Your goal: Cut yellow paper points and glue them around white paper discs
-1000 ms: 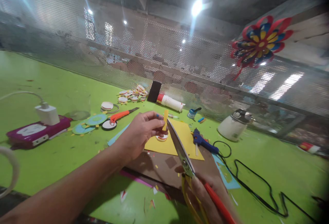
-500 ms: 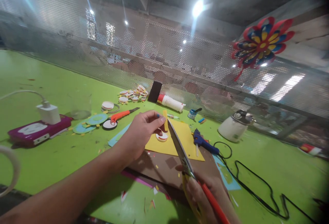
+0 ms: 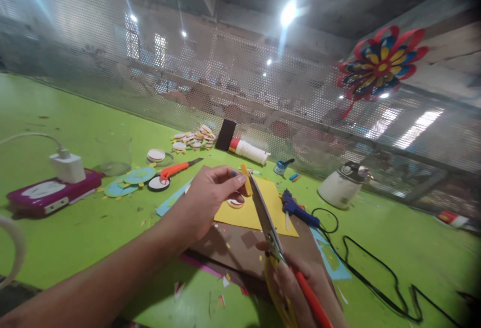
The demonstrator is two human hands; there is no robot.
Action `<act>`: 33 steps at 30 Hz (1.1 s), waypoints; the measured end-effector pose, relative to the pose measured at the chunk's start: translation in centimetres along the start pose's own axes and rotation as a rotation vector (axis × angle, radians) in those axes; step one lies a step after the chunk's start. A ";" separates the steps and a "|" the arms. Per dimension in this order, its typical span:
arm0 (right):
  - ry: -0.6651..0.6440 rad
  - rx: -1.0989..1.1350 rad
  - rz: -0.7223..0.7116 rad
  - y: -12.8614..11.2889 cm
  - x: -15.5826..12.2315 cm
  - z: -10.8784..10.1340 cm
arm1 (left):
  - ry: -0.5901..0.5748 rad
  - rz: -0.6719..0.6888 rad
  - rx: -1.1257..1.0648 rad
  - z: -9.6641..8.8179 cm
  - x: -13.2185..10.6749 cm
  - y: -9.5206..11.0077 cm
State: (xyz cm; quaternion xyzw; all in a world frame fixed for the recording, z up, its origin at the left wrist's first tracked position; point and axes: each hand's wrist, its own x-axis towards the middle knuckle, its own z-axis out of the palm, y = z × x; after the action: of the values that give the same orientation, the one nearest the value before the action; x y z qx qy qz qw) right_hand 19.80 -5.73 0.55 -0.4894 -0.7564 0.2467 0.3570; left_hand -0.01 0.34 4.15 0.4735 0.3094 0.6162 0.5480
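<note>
Between thumb and fingers, my left hand (image 3: 216, 195) pinches a small yellow strip (image 3: 246, 179), held upright above the work. My right hand (image 3: 296, 280) is closed round the red and yellow handles of a pair of scissors (image 3: 267, 217). The blades point up and away, their tips close beside the strip; whether they touch it I cannot tell. Under my left fingers, a small white disc with a red edge (image 3: 235, 203) lies on a yellow sheet (image 3: 276, 220). That sheet rests on a brown board (image 3: 233, 250) strewn with tiny scraps.
A blue glue gun (image 3: 298, 209) with a black cord lies at the right, near a white kettle-like container (image 3: 340, 187). Leftward are an orange-handled cutter (image 3: 175, 170), blue discs (image 3: 139, 175) and a purple power strip (image 3: 54, 193). Several small decorated discs (image 3: 193, 139) are heaped behind.
My left hand has shifted slightly to the right with the yellow strip, which now tilts a little the other way. The scissors have barely moved.
</note>
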 end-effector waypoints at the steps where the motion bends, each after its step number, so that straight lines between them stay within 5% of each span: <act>1: 0.006 -0.011 -0.010 0.0 0.0 0.0 | -0.002 -0.002 0.001 0.0 0.0 -0.1; 33: 0.092 -0.029 -0.074 0.6 -0.5 0.2 | -0.052 0.000 -0.120 0.3 -0.7 0.9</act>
State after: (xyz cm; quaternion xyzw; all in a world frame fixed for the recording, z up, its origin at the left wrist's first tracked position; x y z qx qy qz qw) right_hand 20.13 -5.99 -0.10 -0.4772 -0.7602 0.1996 0.3932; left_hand -0.12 -0.55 4.87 0.4556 0.2575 0.6212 0.5832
